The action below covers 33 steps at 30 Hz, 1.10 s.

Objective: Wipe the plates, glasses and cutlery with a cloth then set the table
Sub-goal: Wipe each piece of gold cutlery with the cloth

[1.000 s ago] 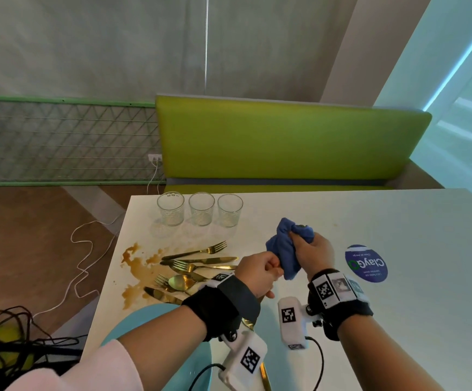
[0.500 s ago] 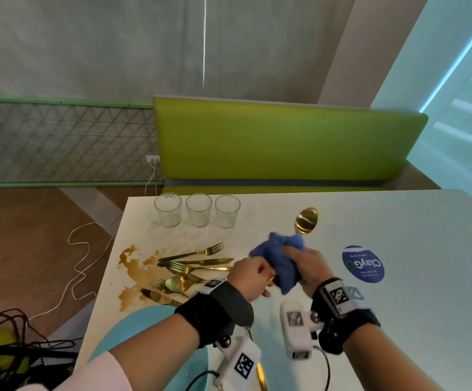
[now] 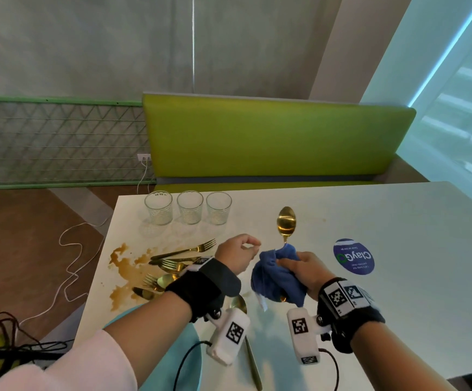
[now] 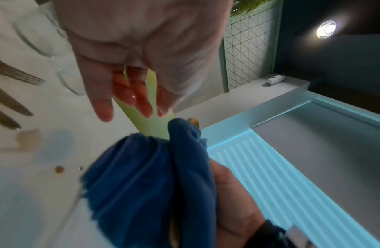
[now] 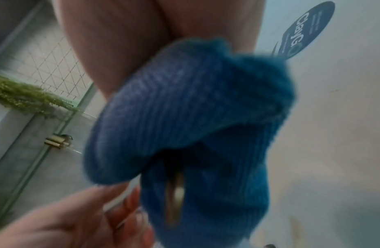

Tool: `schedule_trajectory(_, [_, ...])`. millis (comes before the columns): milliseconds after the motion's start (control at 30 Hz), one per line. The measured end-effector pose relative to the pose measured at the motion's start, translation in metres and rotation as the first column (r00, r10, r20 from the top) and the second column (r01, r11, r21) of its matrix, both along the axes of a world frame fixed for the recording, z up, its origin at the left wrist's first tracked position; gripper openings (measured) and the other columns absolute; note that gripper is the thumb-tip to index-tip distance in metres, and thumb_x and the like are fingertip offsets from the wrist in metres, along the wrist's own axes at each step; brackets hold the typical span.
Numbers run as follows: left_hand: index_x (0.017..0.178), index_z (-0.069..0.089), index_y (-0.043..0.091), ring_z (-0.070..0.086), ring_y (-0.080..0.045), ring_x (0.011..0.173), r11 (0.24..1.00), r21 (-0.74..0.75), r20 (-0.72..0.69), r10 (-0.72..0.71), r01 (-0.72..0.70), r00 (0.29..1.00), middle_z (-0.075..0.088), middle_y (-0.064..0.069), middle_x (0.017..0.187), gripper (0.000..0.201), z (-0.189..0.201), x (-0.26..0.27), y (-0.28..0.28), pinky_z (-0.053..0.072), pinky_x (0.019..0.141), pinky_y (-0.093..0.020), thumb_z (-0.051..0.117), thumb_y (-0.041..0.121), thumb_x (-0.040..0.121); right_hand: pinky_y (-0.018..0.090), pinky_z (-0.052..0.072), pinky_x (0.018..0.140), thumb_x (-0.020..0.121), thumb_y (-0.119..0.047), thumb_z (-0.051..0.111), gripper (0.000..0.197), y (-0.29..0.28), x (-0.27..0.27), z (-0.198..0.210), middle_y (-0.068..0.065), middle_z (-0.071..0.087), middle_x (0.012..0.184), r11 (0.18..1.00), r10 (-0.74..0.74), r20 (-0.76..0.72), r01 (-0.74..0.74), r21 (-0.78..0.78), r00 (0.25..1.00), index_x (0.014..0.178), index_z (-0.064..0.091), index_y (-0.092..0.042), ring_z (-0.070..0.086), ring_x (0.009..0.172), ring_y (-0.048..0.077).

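Nearest the viewer, a pale blue plate [image 3: 155,371] sits at the front edge of the white desk [image 3: 398,277], with a gold utensil [image 3: 253,365] lying along its right side, partly hidden under the left wrist camera.

Above it the two hands meet over the desk. The right hand [image 3: 303,270] has its fingers [image 3: 288,262] curled around a bunched blue cloth [image 3: 274,280], and the cloth is wrapped round the handle of a gold spoon [image 3: 286,224]. The handle tip shows below the cloth in the right wrist view, and the bowl stands up out of the top of the bundle, pointing away from the person.

The left hand [image 3: 236,253] hangs just beside the cloth, apart from it and holding nothing. Its fingers [image 4: 129,94] are loosely bent and released, with the thumb and forefinger tips close together in the head view.

To the left of the hands, a heap of gold forks, knives and a spoon [image 3: 172,266] lies on the desk beside a brown spill [image 3: 122,266]. To the right is a round blue sticker [image 3: 353,256].

Further back, three empty glasses [image 3: 188,207] stand in a row near the far left corner of the desk. Behind the desk runs a green bench [image 3: 271,136].
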State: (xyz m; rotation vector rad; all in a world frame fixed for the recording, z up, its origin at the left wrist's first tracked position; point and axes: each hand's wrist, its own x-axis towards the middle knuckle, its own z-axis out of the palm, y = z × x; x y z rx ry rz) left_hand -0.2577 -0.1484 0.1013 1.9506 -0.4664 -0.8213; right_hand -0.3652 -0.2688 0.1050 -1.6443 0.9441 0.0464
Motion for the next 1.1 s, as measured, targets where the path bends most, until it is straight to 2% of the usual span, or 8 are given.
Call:
schedule_trajectory(133, [0.101, 0.069, 0.008, 0.058, -0.019, 0.092, 0.996, -0.088, -0.161, -0.039, 0.025, 0.986, 0.065, -0.008, 0.098, 0.017, 0.009, -0.007, -0.014, 0.051, 0.092, -0.033, 0.058, 0.013, 0.089, 0.04, 0.051, 0.078, 0.085, -0.011, 0.061, 0.014, 0.003, 0.005, 0.005, 0.014, 0.063, 0.077, 0.987, 0.15, -0.021, -0.151, -0.06, 0.989, 0.071, 0.061, -0.008, 0.059, 0.079, 0.026])
schedule_trajectory(367, [0.106, 0.068, 0.0, 0.056, -0.021, 0.09, 0.992, -0.069, -0.299, 0.082, -0.107, 0.951, 0.067, -0.014, 0.104, 0.023, -0.002, -0.015, -0.02, 0.049, 0.088, -0.032, 0.061, 0.009, 0.086, 0.035, 0.049, 0.076, 0.084, -0.017, 0.064, 0.018, 0.01, -0.002, -0.004, 0.004, 0.06, 0.07, 0.951, 0.259, -0.15, -0.278, -0.131, 0.954, 0.066, 0.058, -0.016, 0.057, 0.075, 0.021])
schedule_trajectory(500, [0.078, 0.07, 0.008, 0.053, -0.017, 0.067, 0.95, -0.087, -0.401, 0.243, -0.301, 0.883, 0.063, 0.0, 0.064, 0.004, -0.012, -0.019, -0.02, 0.047, 0.063, -0.025, 0.07, 0.011, 0.08, 0.031, 0.048, 0.075, 0.082, -0.021, 0.066, 0.013, 0.012, -0.009, -0.012, 0.007, 0.063, 0.079, 0.925, 0.314, -0.208, -0.348, -0.15, 0.926, 0.072, 0.06, -0.013, 0.057, 0.074, 0.018])
schedule_trajectory(667, [0.069, 0.06, 0.011, 0.052, -0.017, 0.079, 0.908, -0.045, -0.423, 0.36, -0.417, 0.831, 0.056, -0.002, 0.075, 0.018, -0.03, -0.014, -0.009, 0.047, 0.082, -0.03, 0.067, 0.016, 0.084, 0.017, 0.041, 0.064, 0.079, -0.021, 0.068, 0.023, 0.0, -0.03, -0.016, -0.001, 0.06, 0.077, 0.897, 0.307, -0.342, -0.39, -0.206, 0.888, 0.062, 0.054, -0.025, 0.053, 0.07, 0.01])
schedule_trajectory(767, [0.079, 0.062, 0.006, 0.051, -0.013, 0.073, 0.874, -0.01, -0.471, 0.424, -0.485, 0.774, 0.057, -0.004, 0.076, 0.01, -0.046, -0.013, -0.001, 0.048, 0.071, -0.024, 0.067, 0.012, 0.084, 0.009, 0.039, 0.051, 0.079, -0.016, 0.069, 0.016, -0.015, -0.044, -0.018, -0.002, 0.059, 0.069, 0.907, 0.247, -0.407, -0.358, -0.222, 0.879, 0.066, 0.06, -0.017, 0.052, 0.061, 0.005])
schedule_trajectory(867, [0.075, 0.06, 0.007, 0.053, -0.017, 0.075, 0.891, 0.078, -0.466, 0.429, -0.446, 0.774, 0.058, -0.006, 0.079, 0.012, -0.062, -0.025, 0.009, 0.049, 0.07, -0.027, 0.067, 0.01, 0.084, 0.022, 0.043, 0.071, 0.079, -0.019, 0.069, 0.02, -0.034, -0.056, -0.021, 0.009, 0.067, 0.089, 0.919, 0.106, -0.417, -0.249, -0.305, 0.903, 0.094, 0.07, -0.006, 0.058, 0.078, 0.017])
schedule_trajectory(967, [0.082, 0.063, 0.007, 0.054, -0.02, 0.073, 0.935, 0.193, -0.432, 0.352, -0.296, 0.83, 0.058, -0.01, 0.085, 0.008, -0.082, -0.052, 0.012, 0.048, 0.069, -0.028, 0.064, 0.012, 0.087, 0.026, 0.04, 0.073, 0.08, -0.021, 0.068, 0.029, -0.045, -0.061, -0.021, 0.016, 0.068, 0.099, 0.918, 0.011, -0.397, -0.166, -0.359, 0.918, 0.101, 0.068, -0.001, 0.055, 0.081, 0.021])
schedule_trajectory(1100, [0.119, 0.061, 0.008, 0.059, -0.022, 0.112, 0.902, 0.413, -0.293, 0.264, -0.127, 0.919, 0.063, -0.008, 0.118, 0.038, -0.108, -0.086, 0.014, 0.046, 0.092, -0.024, 0.06, 0.029, 0.088, 0.028, 0.04, 0.074, 0.082, -0.021, 0.067, 0.028, -0.042, -0.062, -0.024, 0.017, 0.068, 0.098, 0.936, -0.006, -0.328, -0.11, -0.335, 0.945, 0.099, 0.067, 0.002, 0.056, 0.082, 0.022])
